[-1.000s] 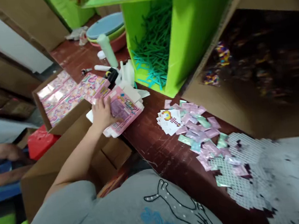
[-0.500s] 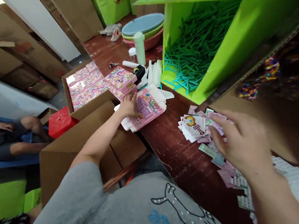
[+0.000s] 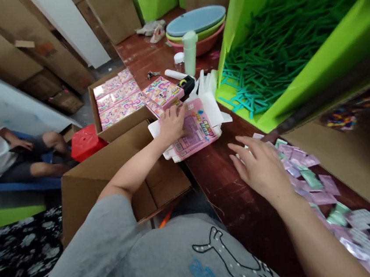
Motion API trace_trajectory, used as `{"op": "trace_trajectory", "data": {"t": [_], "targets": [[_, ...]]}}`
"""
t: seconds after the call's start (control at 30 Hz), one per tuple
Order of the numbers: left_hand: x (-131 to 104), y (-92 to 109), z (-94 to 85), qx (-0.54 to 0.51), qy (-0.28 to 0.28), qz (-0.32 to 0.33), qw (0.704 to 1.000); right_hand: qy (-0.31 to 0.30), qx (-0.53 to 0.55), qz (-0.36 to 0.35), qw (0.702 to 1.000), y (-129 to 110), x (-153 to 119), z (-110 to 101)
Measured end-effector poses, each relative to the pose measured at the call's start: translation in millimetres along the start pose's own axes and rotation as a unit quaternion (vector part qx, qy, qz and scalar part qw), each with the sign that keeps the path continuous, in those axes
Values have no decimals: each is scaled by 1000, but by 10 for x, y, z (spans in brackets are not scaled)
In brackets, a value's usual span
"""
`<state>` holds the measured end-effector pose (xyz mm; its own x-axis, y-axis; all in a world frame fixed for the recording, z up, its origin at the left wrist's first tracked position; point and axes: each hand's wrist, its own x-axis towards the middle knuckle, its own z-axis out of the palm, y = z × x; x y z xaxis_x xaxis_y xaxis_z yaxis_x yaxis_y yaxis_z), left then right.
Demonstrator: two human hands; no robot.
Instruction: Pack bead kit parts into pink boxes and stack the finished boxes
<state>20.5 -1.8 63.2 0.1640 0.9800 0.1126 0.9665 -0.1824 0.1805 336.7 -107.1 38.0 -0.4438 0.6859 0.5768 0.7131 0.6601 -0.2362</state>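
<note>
My left hand [image 3: 173,124] rests on the left end of a flat pink printed box [image 3: 195,131], its fingers extended and not wrapped round it. White end flaps [image 3: 211,109] stick out from the box. Over the dark red table, my right hand [image 3: 262,165] is held with its fingers spread and nothing visible in its grasp. Slivers of white show by its fingertips; most of whatever lies beneath is hidden. Small pink and green packets [image 3: 308,178] are strewn just right of that hand. Finished-looking pink boxes [image 3: 163,92] are stacked behind the left hand.
An opened carton [image 3: 93,179] stands left of the table [image 3: 223,187], near a carton of pink boxes [image 3: 117,97]. Behind are a tape dispenser [image 3: 186,84], a green bottle [image 3: 190,52] and stacked basins [image 3: 195,20]. A lime bin [image 3: 230,63] holds green sticks. A person sits at left.
My right hand has moved left off the packets, and the white cards with a pixel picture are now largely hidden by it. My left hand stays on the pink box. The view has shifted.
</note>
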Motion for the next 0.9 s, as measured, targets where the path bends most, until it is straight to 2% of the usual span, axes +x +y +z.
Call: {"op": "trace_trajectory", "data": {"t": [0.1,0.17,0.23,0.33,0.4,0.47,0.53,0.57,0.63,0.7,0.8,0.87,0.9], "targets": [[-296,253,-249,-107,128,38,985,52,62,5,997,-77,56,-5],[-503,443,-349,-207,166,99,959,100,80,15,992,-146,124,-51],[-663,622,-342,-294,168,129,932,139,64,39,988,-189,179,-137],[-826,892,-165,-388,109,147,903,144,62,97,983,-222,141,-364],[-923,1082,-24,-438,15,174,882,109,91,112,983,-253,15,-558],[-1014,1263,88,-478,-105,205,848,77,104,101,986,-278,-171,-741],[-1073,1411,187,-508,-188,205,815,89,83,87,989,-268,-392,-873],[-1084,1467,244,-521,-205,190,806,114,57,97,987,-245,-511,-911],[-1074,1540,393,-554,-194,152,795,172,10,159,972,-169,-762,-925],[-1044,1563,580,-587,-179,136,778,189,48,248,949,-81,-1021,-860],[-1007,1532,835,-607,-224,174,742,132,240,339,900,1,-1380,-714],[-986,1498,918,-606,-265,208,720,98,311,357,875,5,-1563,-667],[-972,1490,928,-604,-268,221,717,89,319,356,874,-4,-1631,-667]]}}
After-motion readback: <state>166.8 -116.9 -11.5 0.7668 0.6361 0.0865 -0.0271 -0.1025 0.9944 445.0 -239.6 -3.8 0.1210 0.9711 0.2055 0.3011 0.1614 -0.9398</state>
